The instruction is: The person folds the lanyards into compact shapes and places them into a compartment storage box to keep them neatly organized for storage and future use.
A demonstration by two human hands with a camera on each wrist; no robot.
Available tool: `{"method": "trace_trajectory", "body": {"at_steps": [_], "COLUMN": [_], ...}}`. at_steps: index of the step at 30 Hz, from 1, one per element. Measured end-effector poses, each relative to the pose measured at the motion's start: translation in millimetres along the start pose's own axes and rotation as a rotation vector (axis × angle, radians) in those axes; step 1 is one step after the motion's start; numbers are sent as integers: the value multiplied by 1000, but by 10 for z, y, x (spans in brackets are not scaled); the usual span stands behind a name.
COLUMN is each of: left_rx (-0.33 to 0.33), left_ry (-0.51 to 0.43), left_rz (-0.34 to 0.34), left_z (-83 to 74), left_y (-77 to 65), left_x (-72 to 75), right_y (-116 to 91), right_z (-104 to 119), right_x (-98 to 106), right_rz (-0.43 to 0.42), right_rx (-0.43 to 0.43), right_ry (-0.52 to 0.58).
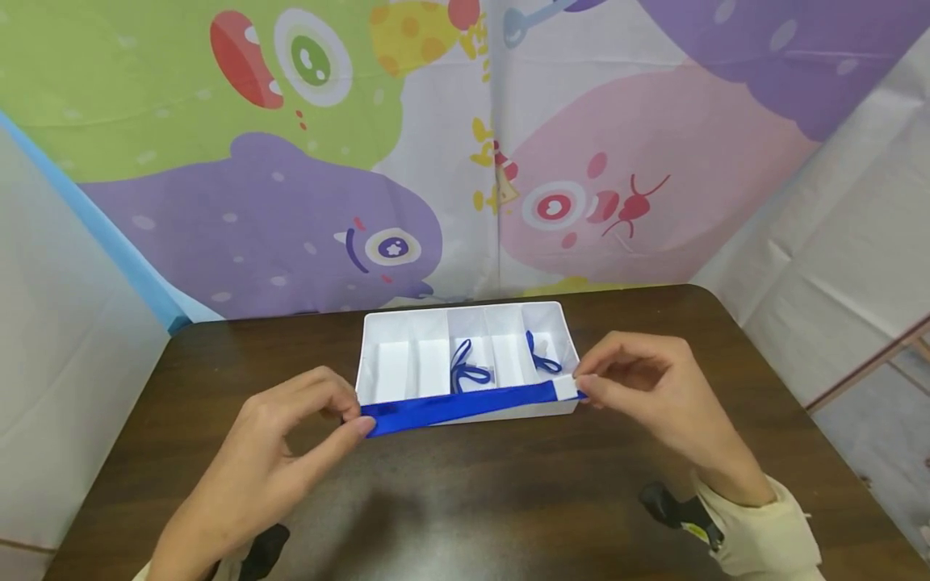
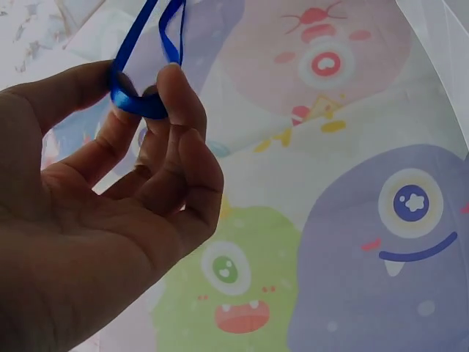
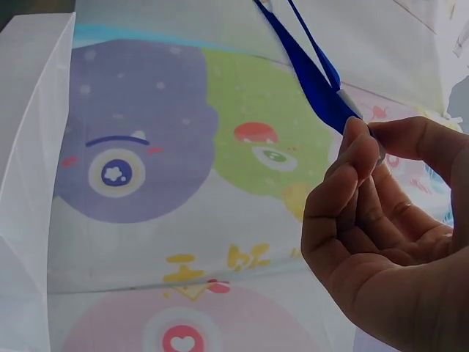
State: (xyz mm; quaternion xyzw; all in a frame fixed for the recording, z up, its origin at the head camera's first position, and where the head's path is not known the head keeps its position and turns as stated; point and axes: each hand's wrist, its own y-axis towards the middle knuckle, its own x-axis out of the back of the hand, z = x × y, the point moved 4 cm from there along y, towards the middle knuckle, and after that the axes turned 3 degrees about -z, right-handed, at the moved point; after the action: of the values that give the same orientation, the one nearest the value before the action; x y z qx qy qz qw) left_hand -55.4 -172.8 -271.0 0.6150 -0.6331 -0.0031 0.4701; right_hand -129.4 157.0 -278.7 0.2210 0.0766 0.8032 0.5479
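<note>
A blue ribbon lanyard is stretched nearly level in front of a white divided box. At its left end, the left hand holds it between thumb and fingers; in the left wrist view the lanyard bends in a loop at the fingertips. At the other end the right hand pinches it beside a white plastic piece. The right wrist view shows the doubled lanyard running away from the right hand. Part of the box's front is hidden behind the ribbon.
Inside the box, a folded blue cord lies in a middle compartment and another folded blue cord in the rightmost one. The box stands near the back of a dark wooden table. A cartoon-printed curtain hangs behind.
</note>
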Motion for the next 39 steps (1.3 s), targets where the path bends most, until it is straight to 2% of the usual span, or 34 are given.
{"method": "trace_trajectory", "body": {"at_steps": [8, 13, 21, 25, 28, 34, 36, 39], "left_rx": [-1, -2, 58, 67, 5, -207, -227, -228], "left_ry": [12, -15, -150, -228, -298, -571, -618, -622], "left_rz": [-29, -35, -7, 24, 82, 269, 314, 361], "left_z": [4, -17, -47, -32, -20, -20, -38, -76], "left_y": [-1, -30, -36, -28, -23, -53, -76, -113], "left_x": [26, 22, 33, 64, 78, 61, 64, 77], "right_y": [-6, -13, -10, 0, 9, 15, 13, 15], "right_z": [14, 10, -11, -17, -16, -29, -39, -54], "right_x": [25, 32, 11, 23, 30, 35, 33, 25], "right_rz": [3, 19, 47, 46, 49, 60, 73, 94], "right_rx": [8, 14, 11, 20, 25, 6, 2, 2], "right_ry": [19, 26, 12, 9, 4, -7, -6, -8]}}
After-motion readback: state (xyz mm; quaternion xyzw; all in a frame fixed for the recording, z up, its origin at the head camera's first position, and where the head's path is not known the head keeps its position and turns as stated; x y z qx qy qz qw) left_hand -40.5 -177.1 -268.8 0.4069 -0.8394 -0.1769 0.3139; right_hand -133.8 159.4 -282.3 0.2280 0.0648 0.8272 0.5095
